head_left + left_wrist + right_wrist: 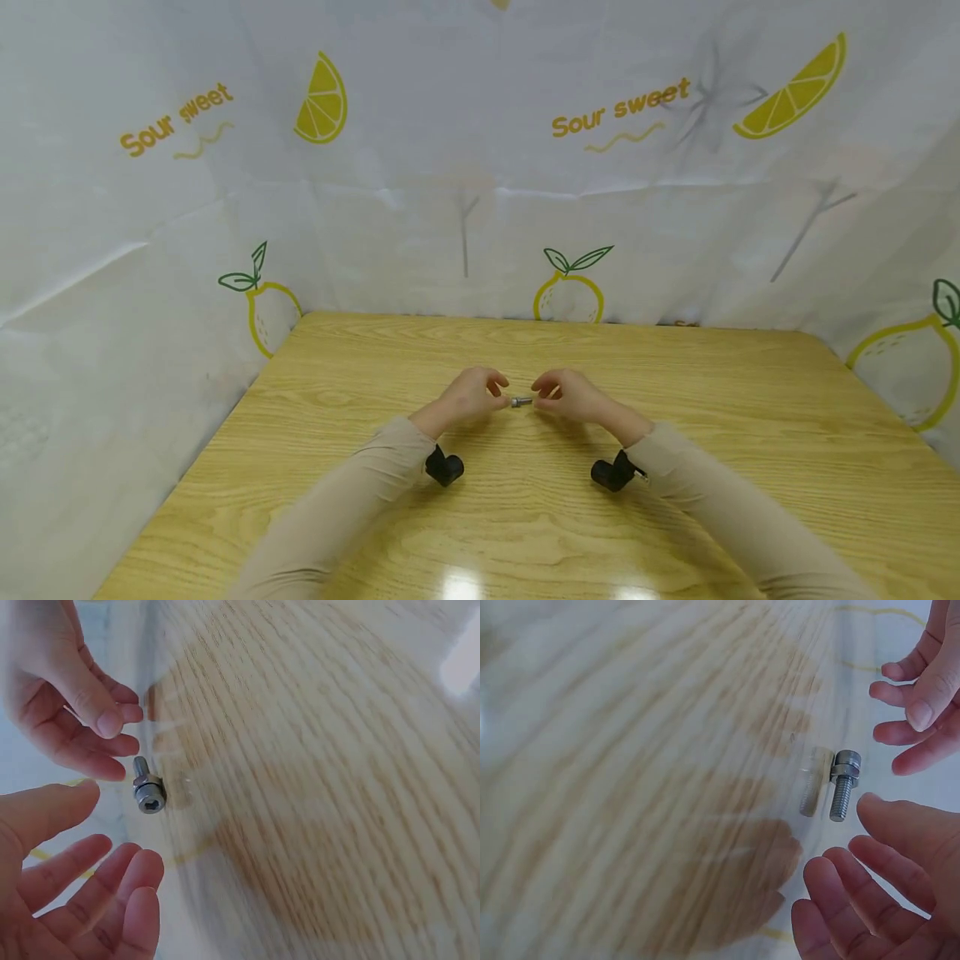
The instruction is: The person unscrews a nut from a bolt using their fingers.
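Metal bolt (844, 778) between my left hand (467, 396) and right hand (577, 397).
Fingers (145, 871) of both loosely bent, parted from thumbs (52, 814); bolt's head (150, 802) faces left fingers, threaded end (840, 808) faces right.

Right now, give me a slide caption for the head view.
Left hand and right hand flank a bolt on a wooden table, before a lemon-print sheet.

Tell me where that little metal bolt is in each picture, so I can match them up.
Head: the bolt is below center, slightly to the right.
Left wrist: the bolt is left of center, about mid-height.
Right wrist: the bolt is right of center, about mid-height.
Shared landmark: the left hand, on the side of the bolt's wider end.
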Demonstrator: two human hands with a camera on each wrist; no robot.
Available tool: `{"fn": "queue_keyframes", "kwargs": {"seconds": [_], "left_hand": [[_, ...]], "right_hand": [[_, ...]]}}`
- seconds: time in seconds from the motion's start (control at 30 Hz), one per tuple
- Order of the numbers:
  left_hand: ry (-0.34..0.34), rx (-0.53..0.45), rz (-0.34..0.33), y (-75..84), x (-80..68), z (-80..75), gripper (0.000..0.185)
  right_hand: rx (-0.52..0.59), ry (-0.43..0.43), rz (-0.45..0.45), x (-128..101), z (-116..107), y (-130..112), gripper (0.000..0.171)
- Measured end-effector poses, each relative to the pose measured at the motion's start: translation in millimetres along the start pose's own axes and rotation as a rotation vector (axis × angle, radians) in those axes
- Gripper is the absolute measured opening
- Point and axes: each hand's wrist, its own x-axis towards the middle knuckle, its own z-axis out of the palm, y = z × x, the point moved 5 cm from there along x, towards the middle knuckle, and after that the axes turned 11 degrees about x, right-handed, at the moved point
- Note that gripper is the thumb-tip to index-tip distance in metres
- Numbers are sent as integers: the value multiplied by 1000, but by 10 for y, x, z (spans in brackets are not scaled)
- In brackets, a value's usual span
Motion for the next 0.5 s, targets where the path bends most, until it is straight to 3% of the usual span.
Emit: {"fn": "queue_keyframes", "kwargs": {"seconds": [0.3,0.5], "left_hand": [[-29,17,-58,-35,72,110,34],[-13,36,-64,-20,107,134,28]], "right_hand": [[-20,12,44,82,38,72,23],[-44,15,63,118,59,79,15]]}}
